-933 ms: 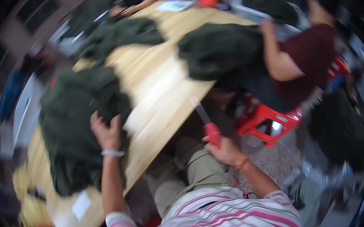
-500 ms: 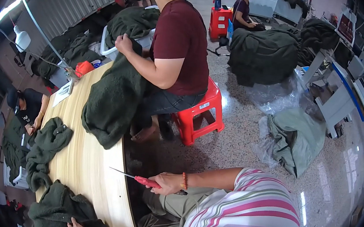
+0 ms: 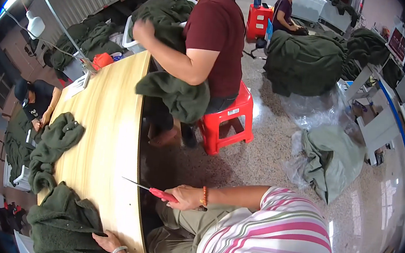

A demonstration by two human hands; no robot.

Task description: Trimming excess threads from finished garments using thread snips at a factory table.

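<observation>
In my right hand (image 3: 185,197) is a pair of red-handled scissors (image 3: 160,193), held over my lap beside the table edge. Their thin metal blade points left, over the tabletop. My left hand (image 3: 107,241), with a pale bracelet at the wrist, lies on the near part of the table. Its fingers are stretched out and touch the edge of a dark green fleece garment (image 3: 64,223), bunched at the near left. Just beyond lies another dark green garment (image 3: 57,143), crumpled along the table's left side.
A pale wooden table (image 3: 109,117) runs away from me. At its right side a co-worker (image 3: 212,33) sits on a red stool (image 3: 227,124) with a green garment (image 3: 181,94) across the lap. Another person (image 3: 37,101) works at the left. A grey-green cloth bundle (image 3: 332,160) lies on the floor.
My left hand has slid right, from on top of the near garment to its edge. The co-worker's garment has moved off the table onto the lap. The scissors stay nearly in place.
</observation>
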